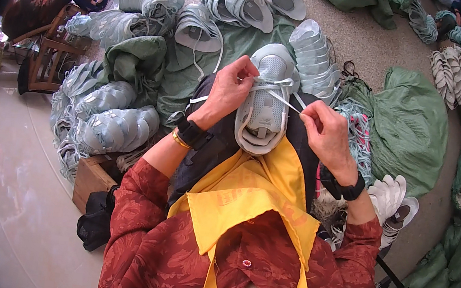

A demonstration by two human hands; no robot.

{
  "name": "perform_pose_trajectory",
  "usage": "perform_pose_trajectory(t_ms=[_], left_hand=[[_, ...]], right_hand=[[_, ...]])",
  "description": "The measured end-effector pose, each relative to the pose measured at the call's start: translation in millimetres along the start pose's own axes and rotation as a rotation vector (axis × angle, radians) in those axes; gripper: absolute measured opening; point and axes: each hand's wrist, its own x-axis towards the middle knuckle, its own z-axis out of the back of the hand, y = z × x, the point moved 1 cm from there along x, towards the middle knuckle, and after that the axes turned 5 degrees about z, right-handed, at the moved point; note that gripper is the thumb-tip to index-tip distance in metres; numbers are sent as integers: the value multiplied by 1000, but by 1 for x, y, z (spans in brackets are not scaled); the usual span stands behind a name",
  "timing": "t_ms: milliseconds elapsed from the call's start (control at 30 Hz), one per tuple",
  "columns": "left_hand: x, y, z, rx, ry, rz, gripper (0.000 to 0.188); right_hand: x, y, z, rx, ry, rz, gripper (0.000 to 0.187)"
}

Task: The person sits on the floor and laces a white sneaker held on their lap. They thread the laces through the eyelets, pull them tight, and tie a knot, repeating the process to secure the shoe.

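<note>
A pale grey-blue shoe upper lies across my lap, its toe pointing away from me. White shoelace runs through its eyelets near the toe end, with loose strands to both sides. At the upper's left edge my left hand is closed, thumb and fingers pinching the lace by the eyelets. My right hand sits to the right of the upper and pinches a lace strand that is drawn taut from the eyelets. A yellow apron covers my lap beneath the heel end.
Nested stacks of similar uppers lie to the left, with more uppers ahead on green cloth. A green sack and bundled laces are at right. A wooden box and a wooden chair stand left.
</note>
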Motion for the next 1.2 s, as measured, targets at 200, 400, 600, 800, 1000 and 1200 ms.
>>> perform_pose_trajectory(t_ms=[200, 400, 600, 800, 1000, 1200], left_hand=[[-12, -7, 7, -35, 83, 27, 3], [-26, -16, 19, 56, 150, 61, 10], [-20, -12, 17, 11, 169, 111, 11], [-21, -8, 18, -117, 183, 117, 15], [-21, -7, 21, -124, 210, 115, 12], [-27, -17, 27, -42, 213, 45, 13]], right_hand=[[-31, -16, 16, -51, -65, -59, 10], [-46, -10, 10, 3, -20, -154, 9], [-19, -14, -3, 76, -6, -205, 10], [32, -23, -25, -8, -164, -134, 17], [54, -37, -41, -4, -158, -158, 14], [52, -38, -47, 64, -179, -204, 14]])
